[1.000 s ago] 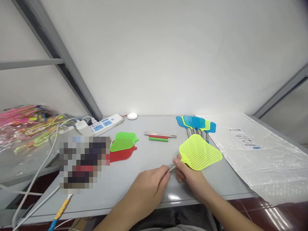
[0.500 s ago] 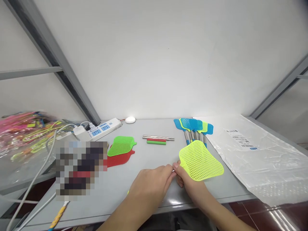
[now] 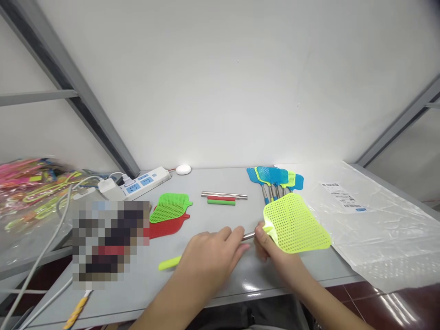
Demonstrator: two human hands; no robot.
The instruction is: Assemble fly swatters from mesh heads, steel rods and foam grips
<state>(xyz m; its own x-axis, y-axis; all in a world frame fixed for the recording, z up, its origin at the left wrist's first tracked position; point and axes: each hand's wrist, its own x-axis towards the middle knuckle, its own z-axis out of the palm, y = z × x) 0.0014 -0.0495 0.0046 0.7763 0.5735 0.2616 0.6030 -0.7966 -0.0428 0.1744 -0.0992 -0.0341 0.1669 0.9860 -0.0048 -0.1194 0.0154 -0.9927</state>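
A yellow-green fly swatter (image 3: 297, 224) is held in both hands above the table's front part. My right hand (image 3: 270, 245) is closed on its neck, just below the perforated head. Around the shaft my left hand (image 3: 216, 252) is closed, with the yellow-green handle end sticking out past it to the left. A short stretch of metal rod shows between the two hands. Behind them lie metal tubes (image 3: 224, 195) with a red handle (image 3: 221, 199) and a green handle (image 3: 221, 202). Several blue and yellow swatters (image 3: 275, 176) lie grouped at the back right.
Loose green (image 3: 172, 206) and red swatter heads (image 3: 168, 227) overlap at the left, beside a blurred-out object (image 3: 113, 243). A power strip (image 3: 147, 182) with cables and a white mouse-shaped item (image 3: 183, 169) are behind. A white plastic mailer (image 3: 347, 229) covers the right side.
My hands have moved apart, baring more metal rod between them. The swatter's head has shifted right, and more of its handle now shows at the left.
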